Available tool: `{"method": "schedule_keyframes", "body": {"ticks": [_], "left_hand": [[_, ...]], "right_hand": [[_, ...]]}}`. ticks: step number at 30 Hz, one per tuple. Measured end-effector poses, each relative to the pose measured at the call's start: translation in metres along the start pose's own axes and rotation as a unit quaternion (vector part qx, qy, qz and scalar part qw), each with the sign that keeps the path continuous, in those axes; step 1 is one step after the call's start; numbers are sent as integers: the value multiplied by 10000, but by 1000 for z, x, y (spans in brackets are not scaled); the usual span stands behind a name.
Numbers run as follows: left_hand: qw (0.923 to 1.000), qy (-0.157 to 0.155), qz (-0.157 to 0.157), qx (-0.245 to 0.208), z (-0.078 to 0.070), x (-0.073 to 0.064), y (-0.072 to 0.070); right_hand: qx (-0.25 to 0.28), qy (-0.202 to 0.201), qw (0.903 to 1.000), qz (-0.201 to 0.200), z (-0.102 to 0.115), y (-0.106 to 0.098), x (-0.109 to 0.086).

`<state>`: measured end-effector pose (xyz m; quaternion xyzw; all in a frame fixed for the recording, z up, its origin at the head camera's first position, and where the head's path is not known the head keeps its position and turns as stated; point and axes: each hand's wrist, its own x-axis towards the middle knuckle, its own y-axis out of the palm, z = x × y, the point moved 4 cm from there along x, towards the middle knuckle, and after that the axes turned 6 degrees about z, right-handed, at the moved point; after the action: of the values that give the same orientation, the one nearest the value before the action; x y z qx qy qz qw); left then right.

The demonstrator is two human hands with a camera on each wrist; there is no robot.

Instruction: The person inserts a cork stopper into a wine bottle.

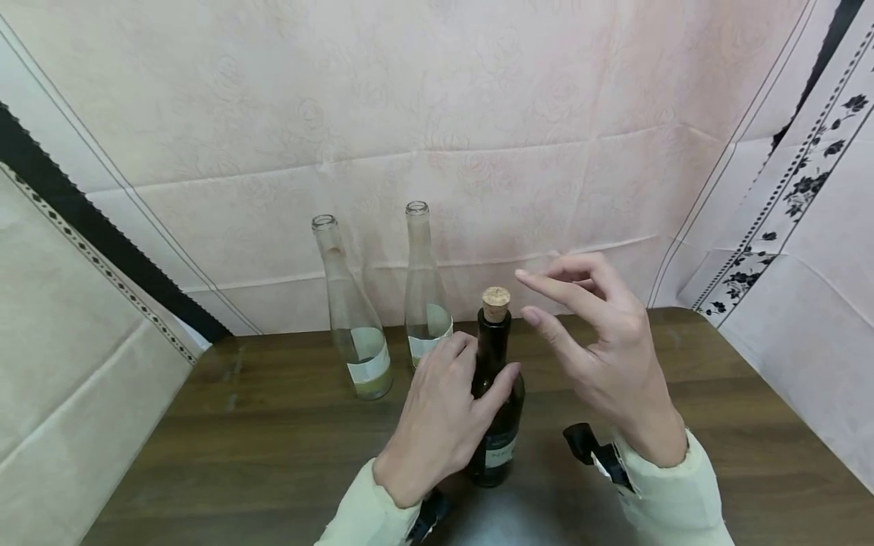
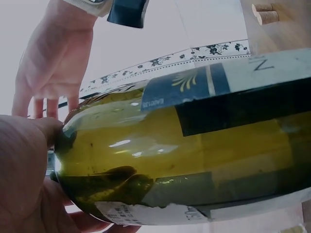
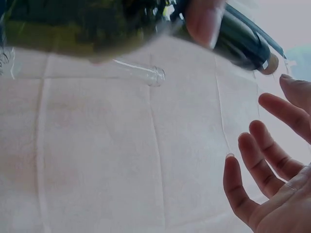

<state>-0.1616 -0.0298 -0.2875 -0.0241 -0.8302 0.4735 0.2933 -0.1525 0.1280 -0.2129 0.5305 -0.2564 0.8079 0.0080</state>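
A dark green glass wine bottle [image 1: 493,455] stands on the brown table, a cork [image 1: 496,303] sitting in its mouth with much of it above the rim. My left hand [image 1: 440,413] grips the bottle around its shoulder, thumb on the near side; its far fingers are hidden in the head view. Close up in the left wrist view, the bottle [image 2: 160,145] is greenish-yellow with torn labels. To the right of the cork, my right hand [image 1: 608,341] hovers with loosely bent fingers, holding nothing. In the right wrist view a gap separates its fingertips [image 3: 267,100] from the cork [image 3: 271,64].
Two clear glass bottles with pale labels, one to the left [image 1: 369,356] and one in the middle [image 1: 425,288], stand uncorked behind my left hand. Loose corks [image 2: 266,15] lie on the table in the left wrist view. A pale patterned cloth [image 1: 478,114] hangs behind the table [image 1: 273,455].
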Motion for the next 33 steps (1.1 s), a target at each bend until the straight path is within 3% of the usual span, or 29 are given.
{"method": "schedule_keyframes", "body": {"ticks": [15,24,33], "left_hand": [[9983,-578,-15,-15,27,-8,-14],[9974,-708,-137,10,38,-15,-22],[9975,-571,-413,3,49,-19,-34]], "right_hand": [[-379,139,9992,70,-18,-17,-9],[-647,95,9976,213,-27,-23,-16],[-832,96,9949,558,-36,-21,-23]]}}
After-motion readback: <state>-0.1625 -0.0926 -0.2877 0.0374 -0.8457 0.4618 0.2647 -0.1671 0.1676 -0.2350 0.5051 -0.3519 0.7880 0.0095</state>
